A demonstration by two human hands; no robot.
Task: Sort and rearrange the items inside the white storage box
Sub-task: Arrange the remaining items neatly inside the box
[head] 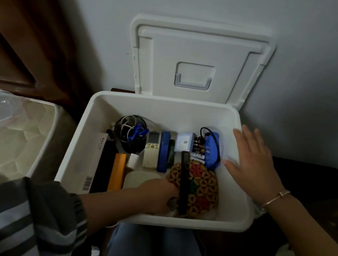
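Observation:
The white storage box (124,100) stands open in front of me. Inside lie a patterned round mat (203,182) with a black comb (184,180) on it, a white remote (152,149), a blue case (163,153), a blue device with batteries (211,151), a black mesh cup of cables (130,133), an orange box (117,171) and a long white box (95,161). My left hand (156,193) reaches in at the mat's left edge; its fingers are hidden under the mat. My right hand (250,159) hovers flat with fingers spread over the box's right side.
The box's lid (199,62) leans upright against the grey wall behind. A cream-coloured bin with clear plastic (11,131) stands to the left. Dark furniture (308,180) sits to the right. My jeans-covered knees (159,252) are just below the box's front rim.

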